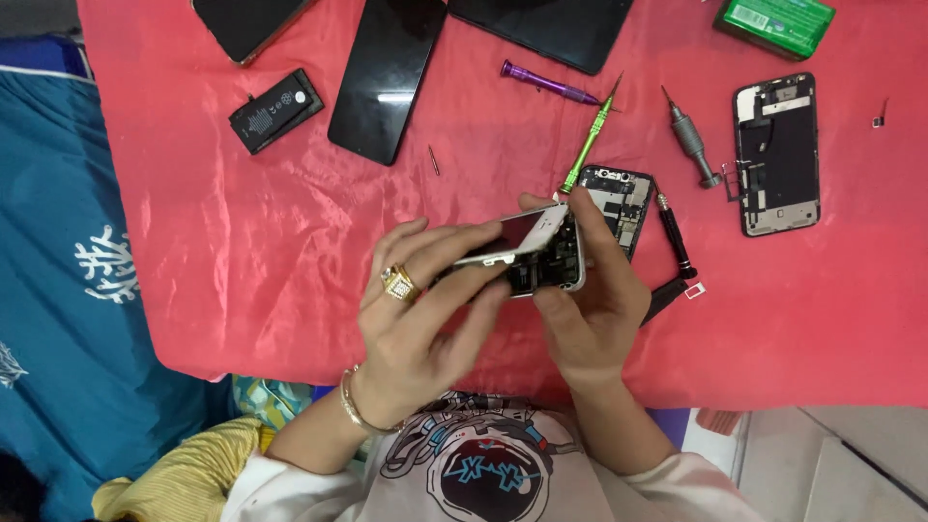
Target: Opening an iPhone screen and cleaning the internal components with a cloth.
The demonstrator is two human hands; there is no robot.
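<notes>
Opened white smartphone: glossy screen panel lifted at an angle off the circuit-filled body, held above the wrinkled red cloth. Left hand, wearing a gold ring, pinches the screen edge; right hand clasps the body. Nearby on the cloth: green metal screwdriver, purple screwdriver, flat black rectangular battery, green box at top right.
</notes>
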